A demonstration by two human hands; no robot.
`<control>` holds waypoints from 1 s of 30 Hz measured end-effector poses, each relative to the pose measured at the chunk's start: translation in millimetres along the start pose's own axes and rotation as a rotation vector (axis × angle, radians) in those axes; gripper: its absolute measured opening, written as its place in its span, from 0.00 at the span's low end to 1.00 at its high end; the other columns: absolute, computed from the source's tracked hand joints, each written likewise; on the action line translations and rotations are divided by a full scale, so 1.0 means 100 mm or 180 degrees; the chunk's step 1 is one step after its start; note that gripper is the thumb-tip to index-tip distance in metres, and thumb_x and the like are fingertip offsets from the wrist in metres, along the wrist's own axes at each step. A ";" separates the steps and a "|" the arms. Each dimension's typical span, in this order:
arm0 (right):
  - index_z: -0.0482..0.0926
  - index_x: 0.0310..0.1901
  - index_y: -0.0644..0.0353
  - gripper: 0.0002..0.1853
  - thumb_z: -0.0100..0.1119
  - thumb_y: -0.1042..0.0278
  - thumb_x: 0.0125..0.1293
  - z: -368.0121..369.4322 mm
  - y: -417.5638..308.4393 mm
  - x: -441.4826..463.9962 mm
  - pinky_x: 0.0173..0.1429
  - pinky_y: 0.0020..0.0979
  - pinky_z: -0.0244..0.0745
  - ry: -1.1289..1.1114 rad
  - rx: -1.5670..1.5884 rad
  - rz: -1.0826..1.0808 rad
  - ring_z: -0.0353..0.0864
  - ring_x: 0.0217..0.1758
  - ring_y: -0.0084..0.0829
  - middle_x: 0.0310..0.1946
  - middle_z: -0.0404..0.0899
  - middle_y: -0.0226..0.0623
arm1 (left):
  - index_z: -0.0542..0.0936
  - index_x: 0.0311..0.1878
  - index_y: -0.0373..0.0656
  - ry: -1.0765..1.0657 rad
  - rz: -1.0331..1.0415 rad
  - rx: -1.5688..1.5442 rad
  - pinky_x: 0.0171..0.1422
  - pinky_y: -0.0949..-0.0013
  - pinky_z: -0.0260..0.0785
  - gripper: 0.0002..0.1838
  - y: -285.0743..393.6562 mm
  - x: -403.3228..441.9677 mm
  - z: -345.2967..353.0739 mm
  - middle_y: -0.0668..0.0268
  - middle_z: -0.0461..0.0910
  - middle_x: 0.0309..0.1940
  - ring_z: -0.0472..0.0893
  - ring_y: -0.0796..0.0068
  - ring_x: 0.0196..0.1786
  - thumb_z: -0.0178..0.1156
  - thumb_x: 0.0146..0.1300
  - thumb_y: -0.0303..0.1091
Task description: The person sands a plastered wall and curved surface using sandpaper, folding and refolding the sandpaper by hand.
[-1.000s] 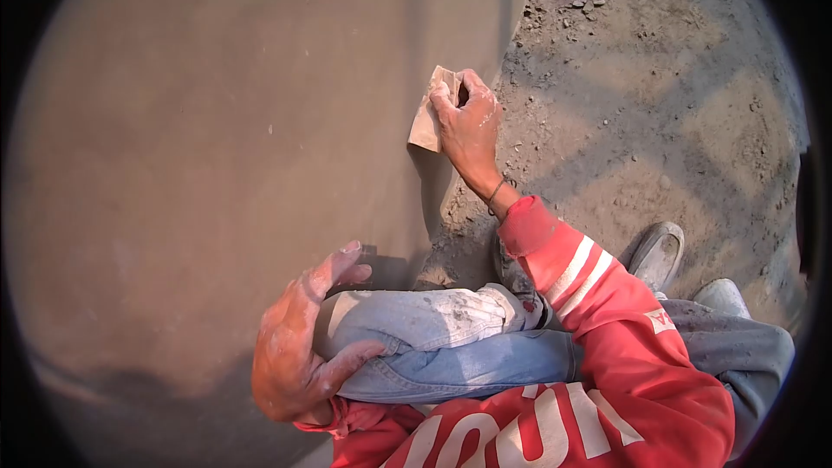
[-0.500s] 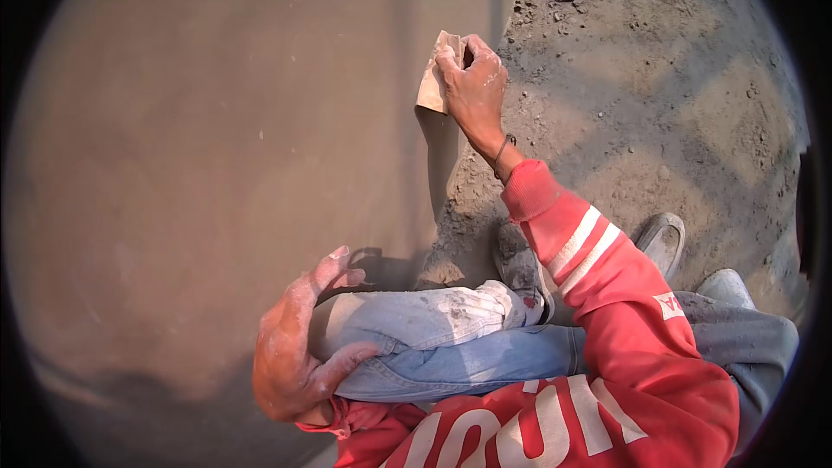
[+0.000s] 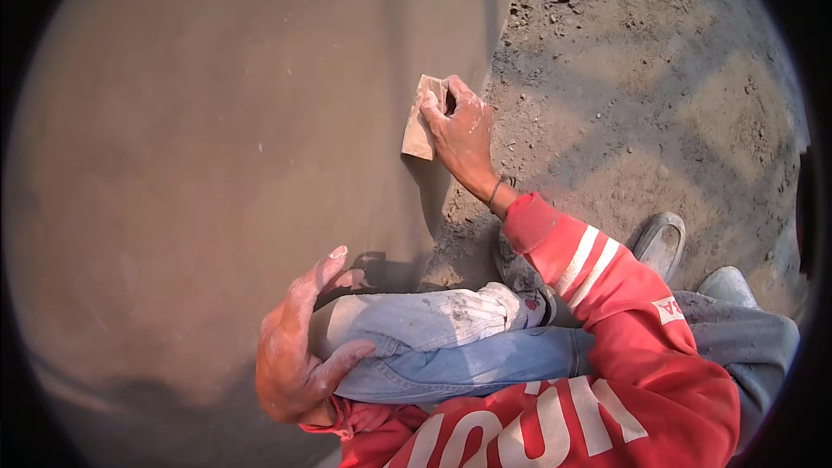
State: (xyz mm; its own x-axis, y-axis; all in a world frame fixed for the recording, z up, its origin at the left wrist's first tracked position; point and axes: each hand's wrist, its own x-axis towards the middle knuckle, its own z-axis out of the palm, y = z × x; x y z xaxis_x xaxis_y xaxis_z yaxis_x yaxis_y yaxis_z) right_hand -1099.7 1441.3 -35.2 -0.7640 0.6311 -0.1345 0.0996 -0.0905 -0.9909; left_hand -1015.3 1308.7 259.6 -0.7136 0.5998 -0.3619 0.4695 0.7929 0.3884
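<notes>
My right hand is closed on a flat, pale tan rectangular block, thumb on its face and fingers at its far side. What the block is made of I cannot tell. It is held over the smooth brown slab near its ragged right edge and casts a dark shadow below. My left hand, dusted with pale powder, rests around my bent knee in blue jeans. Its fingers are stretched out and its thumb is apart, with nothing held.
Rough dirt with small stones lies right of the slab. A grey shoe stands on it, and another leg in grey trousers shows at the right. My red sleeve crosses the lower right.
My right hand has drawn the tan block toward my body and slightly left, along the slab's edge. My left hand has stayed almost still on the knee.
</notes>
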 end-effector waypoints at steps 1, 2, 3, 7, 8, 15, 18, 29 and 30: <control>0.75 0.33 0.67 0.16 0.64 0.61 0.66 0.04 0.06 -0.09 0.40 0.50 0.74 0.0055 0.0093 -0.0027 0.82 0.33 0.57 0.28 0.81 0.56 | 0.70 0.72 0.30 -0.0005 0.0019 0.0051 0.63 0.58 0.77 0.48 0.00 0.03 -0.01 0.45 0.84 0.55 0.87 0.51 0.57 0.81 0.53 0.43; 0.75 0.33 0.67 0.16 0.63 0.61 0.67 0.06 0.06 -0.04 0.40 0.50 0.73 0.0159 0.0149 -0.0022 0.82 0.33 0.57 0.28 0.80 0.56 | 0.69 0.73 0.31 -0.0006 -0.0059 0.0014 0.65 0.56 0.75 0.49 -0.01 0.04 -0.01 0.46 0.85 0.53 0.86 0.52 0.56 0.79 0.53 0.48; 0.75 0.33 0.67 0.15 0.63 0.61 0.67 0.07 0.07 0.03 0.40 0.50 0.73 0.0253 0.0204 0.0004 0.82 0.33 0.57 0.28 0.80 0.56 | 0.69 0.74 0.31 -0.0021 -0.0155 -0.0025 0.67 0.54 0.73 0.50 -0.01 0.02 0.00 0.47 0.85 0.52 0.85 0.53 0.56 0.77 0.54 0.53; 0.75 0.35 0.67 0.16 0.62 0.60 0.68 -0.03 0.07 0.23 0.41 0.49 0.74 0.0231 0.0226 -0.0032 0.82 0.34 0.57 0.28 0.81 0.55 | 0.68 0.74 0.32 0.0054 -0.0175 -0.0154 0.69 0.52 0.71 0.51 -0.06 -0.10 0.07 0.48 0.85 0.50 0.85 0.54 0.55 0.75 0.55 0.57; 0.75 0.35 0.67 0.15 0.62 0.60 0.68 -0.03 0.06 0.25 0.41 0.49 0.74 0.0188 0.0225 -0.0081 0.82 0.34 0.57 0.28 0.81 0.55 | 0.69 0.74 0.32 0.0070 -0.0257 -0.0183 0.70 0.52 0.71 0.51 -0.05 -0.10 0.07 0.48 0.86 0.50 0.85 0.54 0.55 0.75 0.56 0.58; 0.75 0.35 0.66 0.14 0.62 0.62 0.68 0.03 0.04 0.12 0.38 0.47 0.73 0.0205 0.0459 -0.0128 0.79 0.29 0.53 0.25 0.78 0.52 | 0.70 0.72 0.30 -0.0097 -0.0022 -0.0120 0.63 0.56 0.78 0.47 -0.04 -0.04 0.00 0.45 0.81 0.62 0.87 0.51 0.58 0.81 0.53 0.43; 0.75 0.35 0.66 0.14 0.62 0.62 0.68 0.02 0.13 0.21 0.38 0.48 0.73 0.0295 0.0441 -0.0015 0.80 0.29 0.52 0.24 0.78 0.51 | 0.69 0.72 0.30 -0.0044 -0.0047 -0.0106 0.63 0.56 0.78 0.47 -0.05 -0.06 0.01 0.45 0.80 0.64 0.86 0.50 0.58 0.81 0.53 0.42; 0.73 0.34 0.67 0.14 0.63 0.63 0.67 0.03 -0.03 -0.05 0.41 0.49 0.73 0.0092 0.0327 0.0024 0.79 0.34 0.56 0.29 0.78 0.55 | 0.70 0.72 0.30 -0.0099 -0.0067 -0.0024 0.64 0.57 0.78 0.47 -0.02 0.00 -0.03 0.44 0.80 0.62 0.86 0.50 0.59 0.81 0.53 0.41; 0.73 0.34 0.67 0.14 0.63 0.63 0.67 0.04 -0.05 -0.08 0.41 0.49 0.72 0.0061 0.0259 -0.0038 0.79 0.33 0.57 0.29 0.78 0.55 | 0.70 0.72 0.30 -0.0064 -0.0078 -0.0066 0.64 0.58 0.77 0.47 -0.02 0.00 -0.03 0.44 0.80 0.62 0.86 0.51 0.59 0.81 0.53 0.41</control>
State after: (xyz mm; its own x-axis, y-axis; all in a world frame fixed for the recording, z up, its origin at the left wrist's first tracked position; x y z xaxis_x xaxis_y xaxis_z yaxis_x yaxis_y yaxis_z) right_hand -1096.3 1433.7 -28.7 -0.7524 0.6470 -0.1234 0.0378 -0.1447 -0.9888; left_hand -1017.4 1307.0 261.2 -0.7141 0.5823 -0.3885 0.4409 0.8052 0.3965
